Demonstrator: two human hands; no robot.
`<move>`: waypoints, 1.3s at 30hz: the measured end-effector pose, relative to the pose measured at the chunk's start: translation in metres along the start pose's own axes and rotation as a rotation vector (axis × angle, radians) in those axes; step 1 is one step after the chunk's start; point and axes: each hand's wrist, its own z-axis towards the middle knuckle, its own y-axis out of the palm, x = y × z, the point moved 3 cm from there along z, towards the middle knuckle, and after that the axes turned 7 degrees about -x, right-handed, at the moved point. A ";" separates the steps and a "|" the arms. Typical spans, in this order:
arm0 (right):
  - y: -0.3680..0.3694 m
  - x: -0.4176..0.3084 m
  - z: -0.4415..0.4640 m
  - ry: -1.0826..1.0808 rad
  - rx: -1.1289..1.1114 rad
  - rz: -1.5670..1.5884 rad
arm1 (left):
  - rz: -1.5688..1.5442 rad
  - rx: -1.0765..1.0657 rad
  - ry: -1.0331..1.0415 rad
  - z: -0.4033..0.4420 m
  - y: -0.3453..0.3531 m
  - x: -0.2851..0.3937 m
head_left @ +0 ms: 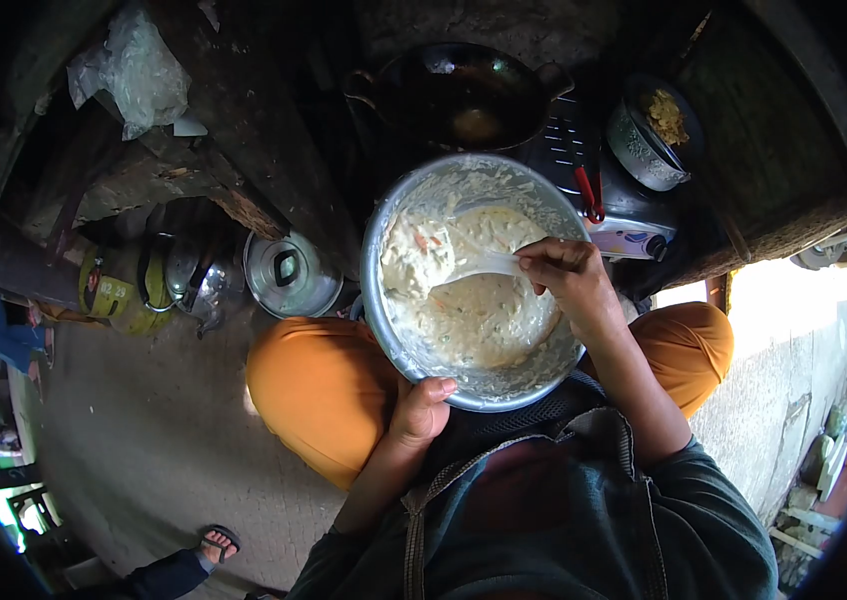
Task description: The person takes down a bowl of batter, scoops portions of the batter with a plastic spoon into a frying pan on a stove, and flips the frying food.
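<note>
A large metal bowl (376, 325) rests over my lap, with pale, lumpy batter (484, 318) inside, flecked with orange and green bits. My left hand (424, 408) grips the bowl's near rim, thumb over the edge and the other fingers hidden beneath. In my right hand (569, 280) is the handle of a white spoon (484, 262), held between thumb and fingers. The spoon's head lies under a heap of batter (419, 250) at the bowl's left side.
Beyond the bowl, a dark wok (464, 85) sits beside a stove (634, 232) with a red-handled utensil (587, 190). A pot (644, 150) with fried food stands right. Left are a lidded pot (294, 275), kettle (212, 285) and green gas cylinder (119, 285). Someone's sandaled foot (219, 543) shows lower left.
</note>
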 end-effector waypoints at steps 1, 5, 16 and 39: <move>0.000 0.001 0.000 0.009 0.005 0.102 | 0.000 -0.001 0.002 0.000 -0.001 -0.001; -0.001 -0.001 -0.001 -0.009 0.094 -0.041 | 0.018 0.039 0.045 0.001 -0.004 -0.002; -0.001 -0.001 0.000 0.043 -0.006 0.224 | 0.039 0.054 0.080 0.001 -0.003 -0.002; -0.128 0.010 0.166 0.107 0.004 -0.095 | -0.110 0.139 0.098 0.010 0.002 0.003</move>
